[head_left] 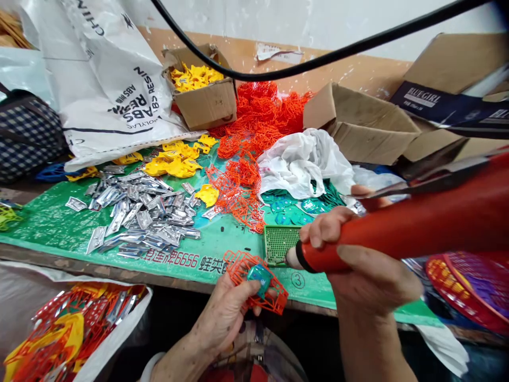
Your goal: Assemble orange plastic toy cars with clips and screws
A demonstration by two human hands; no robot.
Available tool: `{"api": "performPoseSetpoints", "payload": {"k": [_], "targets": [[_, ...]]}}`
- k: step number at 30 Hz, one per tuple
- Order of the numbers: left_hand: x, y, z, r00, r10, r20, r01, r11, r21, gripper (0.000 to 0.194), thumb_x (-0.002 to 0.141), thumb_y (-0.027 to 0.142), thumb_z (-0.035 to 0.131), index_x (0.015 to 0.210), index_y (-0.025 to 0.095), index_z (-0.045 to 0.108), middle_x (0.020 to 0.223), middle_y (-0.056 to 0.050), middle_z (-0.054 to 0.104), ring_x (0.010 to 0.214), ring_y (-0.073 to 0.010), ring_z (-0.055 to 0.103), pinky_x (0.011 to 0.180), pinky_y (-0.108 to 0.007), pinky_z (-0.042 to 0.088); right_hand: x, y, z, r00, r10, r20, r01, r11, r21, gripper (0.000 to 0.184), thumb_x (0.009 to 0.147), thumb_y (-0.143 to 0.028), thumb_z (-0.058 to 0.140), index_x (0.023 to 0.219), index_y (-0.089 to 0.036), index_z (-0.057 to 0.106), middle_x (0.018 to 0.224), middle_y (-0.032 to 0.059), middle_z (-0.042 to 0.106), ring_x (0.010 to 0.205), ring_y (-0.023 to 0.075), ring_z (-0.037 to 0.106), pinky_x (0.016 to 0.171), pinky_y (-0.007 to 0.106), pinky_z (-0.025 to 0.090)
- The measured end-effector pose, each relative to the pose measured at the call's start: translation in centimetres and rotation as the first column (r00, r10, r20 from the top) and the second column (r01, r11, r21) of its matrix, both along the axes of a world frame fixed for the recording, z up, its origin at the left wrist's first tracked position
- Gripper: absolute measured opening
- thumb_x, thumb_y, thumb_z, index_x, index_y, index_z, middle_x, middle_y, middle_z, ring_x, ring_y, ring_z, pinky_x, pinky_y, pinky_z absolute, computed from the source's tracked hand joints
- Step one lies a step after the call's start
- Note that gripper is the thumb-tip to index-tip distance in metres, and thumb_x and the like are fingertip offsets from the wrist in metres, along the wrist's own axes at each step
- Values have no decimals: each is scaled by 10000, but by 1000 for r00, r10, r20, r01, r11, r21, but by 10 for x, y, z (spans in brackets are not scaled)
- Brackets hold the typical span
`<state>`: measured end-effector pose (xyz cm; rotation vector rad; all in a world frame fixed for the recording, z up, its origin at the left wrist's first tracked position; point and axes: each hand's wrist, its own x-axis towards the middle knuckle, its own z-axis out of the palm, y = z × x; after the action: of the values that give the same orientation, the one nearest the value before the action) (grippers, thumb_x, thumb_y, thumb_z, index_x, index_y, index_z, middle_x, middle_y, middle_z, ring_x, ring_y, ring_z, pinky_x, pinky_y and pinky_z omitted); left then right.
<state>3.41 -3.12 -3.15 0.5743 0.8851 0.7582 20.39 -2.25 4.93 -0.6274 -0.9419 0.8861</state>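
Observation:
My left hand (234,302) grips a red plastic lattice frame (278,300) near the table's front edge, the thumb pressing a small teal plastic piece (259,278) onto it. My right hand (358,265) is wrapped round a red power screwdriver (397,228) that slants in from the right. Its pale nose points down-left at a small green perforated tray (280,229), close to the lattice frame. The bit at the nose is hard to make out. Behind the tray lie several teal pieces (314,206) like the one under my thumb.
Silvery plates (147,212) and yellow parts (173,162) lie left on the green-covered table. Red lattice frames (258,116) heap behind, between a carton (207,103) and an open box (366,122). A white sack (131,329) of mixed parts stands front left. A black cable (254,74) crosses overhead.

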Motion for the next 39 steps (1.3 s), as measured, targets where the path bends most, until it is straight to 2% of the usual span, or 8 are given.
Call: {"api": "performPoseSetpoints", "payload": {"k": [4,9,15,20,27,33,39], "targets": [[1,0,-1,999,-1,38,1,1000,-9,309,691,255,777,953,151,650,760,-33,686,669,-164,677,436,-175,420,-4,-14,3,999,49,0,-49,999,-15,504,703,-149,745,1159,-313,606,725,-41,629,636,138,590,664,327,529],[2,1,-3,999,7,52,-7,1000,8,290,706,268,790,927,144,648,737,-28,681,628,-144,654,446,-180,440,-9,-19,-2,999,41,-13,-41,999,-33,402,738,-156,760,1076,-328,629,743,-38,636,650,142,598,679,337,533],[2,2,-3,998,16,54,-16,1000,-5,300,711,269,793,930,141,633,764,-33,689,627,-144,658,437,-177,436,-9,-16,-7,999,48,10,-48,998,-46,500,737,-188,784,1176,-334,594,749,-45,637,655,140,609,683,335,541],[2,2,-3,998,5,67,-5,1000,0,300,724,265,782,943,143,618,745,-20,682,583,-119,627,432,-170,423,-8,-15,-12,999,49,16,-48,998,-33,476,739,-158,771,1143,-338,593,753,-51,639,652,133,616,683,329,538],[3,2,-2,999,23,40,-22,1000,-10,328,697,294,809,940,149,643,737,-15,673,614,-146,648,435,-182,434,-7,-16,-15,998,17,63,-13,998,-67,497,736,-181,764,1167,-337,572,733,-51,627,629,157,618,654,358,531],[4,1,-2,999,16,29,-15,1000,-15,303,706,307,799,930,153,665,736,-30,683,634,-147,639,453,-183,426,-7,-17,-16,995,0,103,5,998,-58,455,740,-163,747,1128,-332,580,750,-60,637,658,148,619,737,375,503],[5,1,-2,1000,5,20,-5,1000,-9,313,703,311,801,939,162,660,746,-17,666,634,-141,630,453,-187,421,-10,-18,-15,998,12,68,-8,998,-56,440,729,-124,733,1092,-323,585,750,-57,643,643,137,615,709,353,501]]}}
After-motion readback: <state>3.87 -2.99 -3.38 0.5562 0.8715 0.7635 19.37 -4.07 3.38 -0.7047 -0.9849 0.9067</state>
